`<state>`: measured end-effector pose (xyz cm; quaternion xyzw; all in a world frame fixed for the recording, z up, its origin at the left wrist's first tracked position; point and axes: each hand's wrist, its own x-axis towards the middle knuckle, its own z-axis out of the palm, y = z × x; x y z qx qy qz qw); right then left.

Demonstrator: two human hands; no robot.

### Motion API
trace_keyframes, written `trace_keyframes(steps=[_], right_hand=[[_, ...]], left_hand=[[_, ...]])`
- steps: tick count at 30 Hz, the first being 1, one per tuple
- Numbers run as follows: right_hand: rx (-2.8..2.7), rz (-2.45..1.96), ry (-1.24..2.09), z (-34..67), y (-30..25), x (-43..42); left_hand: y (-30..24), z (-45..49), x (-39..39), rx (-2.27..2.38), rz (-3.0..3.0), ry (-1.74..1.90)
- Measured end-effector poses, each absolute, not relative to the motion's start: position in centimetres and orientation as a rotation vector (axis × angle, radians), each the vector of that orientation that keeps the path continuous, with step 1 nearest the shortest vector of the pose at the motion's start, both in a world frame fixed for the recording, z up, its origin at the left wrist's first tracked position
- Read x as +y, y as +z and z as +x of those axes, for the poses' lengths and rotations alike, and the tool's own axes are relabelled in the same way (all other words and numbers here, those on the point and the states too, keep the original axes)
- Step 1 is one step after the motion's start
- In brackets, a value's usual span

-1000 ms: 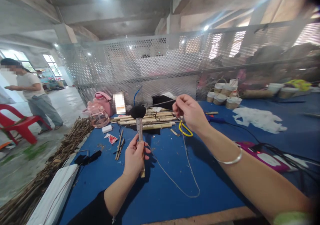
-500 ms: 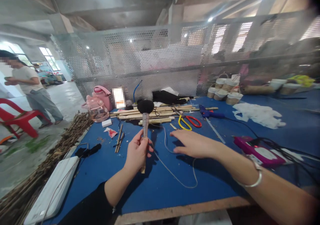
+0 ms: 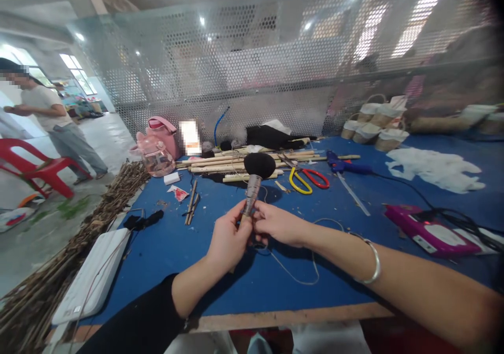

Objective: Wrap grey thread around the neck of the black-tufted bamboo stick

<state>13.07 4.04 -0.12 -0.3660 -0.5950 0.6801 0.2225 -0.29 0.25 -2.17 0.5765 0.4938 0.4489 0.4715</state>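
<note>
My left hand (image 3: 230,238) is closed round a short stick (image 3: 252,190) with a round black head (image 3: 260,165). The stick stands nearly upright, its top leaning right, and a pale wrapping with dark lines covers its upper part. Against its right side, below the head, my right hand (image 3: 277,222) has its fingers curled in; what they pinch is hidden. A thin pale cord (image 3: 289,274) comes out beneath the right fingers and loops over the blue table (image 3: 252,301). Beyond the hands lie scissors (image 3: 302,181) with one yellow and one red handle.
Light wooden sticks (image 3: 220,162) lie across the back. To the right are a blue glue gun (image 3: 348,166), white cloth (image 3: 433,169), a purple power strip (image 3: 431,230) and small baskets (image 3: 374,125). A white power bank (image 3: 92,272) and bundled twigs (image 3: 79,238) line the left; a person (image 3: 51,117) stands beyond.
My right hand has moved left from above the table to the stick, and its fingers have closed. The stick now leans right. The view has tilted down slightly.
</note>
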Motion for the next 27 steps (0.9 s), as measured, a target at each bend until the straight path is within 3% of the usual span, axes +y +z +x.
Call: trace_keyframes(steps=[4, 27], right_hand=[[-1.463, -1.135, 1.985, 13.6, -0.2, 4.1], [-1.92, -0.865, 1.476, 15.1, -1.4, 4.5]], left_hand=[[-2.4, -0.5, 0.3, 1.29, 1.451, 1.097], [-1.3, 0.0, 0.5, 1.204, 1.152, 1.094]])
